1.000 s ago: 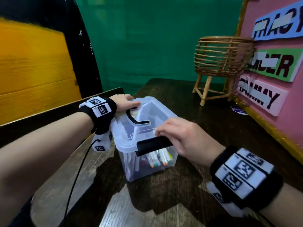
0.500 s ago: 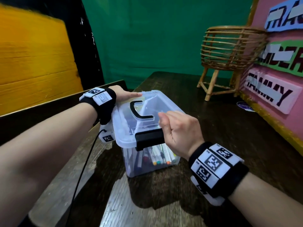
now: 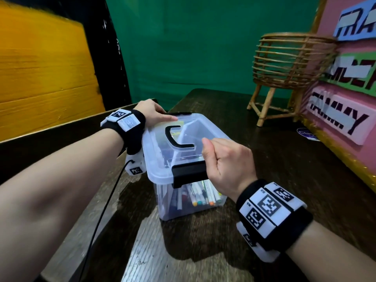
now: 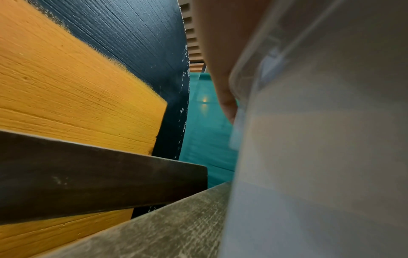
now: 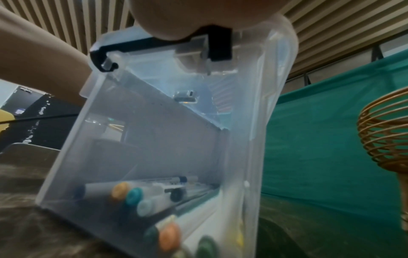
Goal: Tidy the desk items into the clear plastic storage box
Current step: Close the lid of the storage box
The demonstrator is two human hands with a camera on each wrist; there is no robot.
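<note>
Head view: the clear plastic storage box (image 3: 184,159) of marker pens (image 3: 200,197), beside the rattan basket (image 3: 289,64) on the dark wooden tabletop (image 3: 264,159), looks light, stiff and slick, best gripped at its black end latches, where the right hand (image 3: 227,161) curls on the near latch (image 3: 189,173) and the left hand (image 3: 154,113) lies flat-fingered on the lid's far end.

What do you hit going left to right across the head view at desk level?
Left hand at the box's far end → clear plastic storage box with its lid on → right hand at the near black latch → wicker basket stand → pink name board.
</note>
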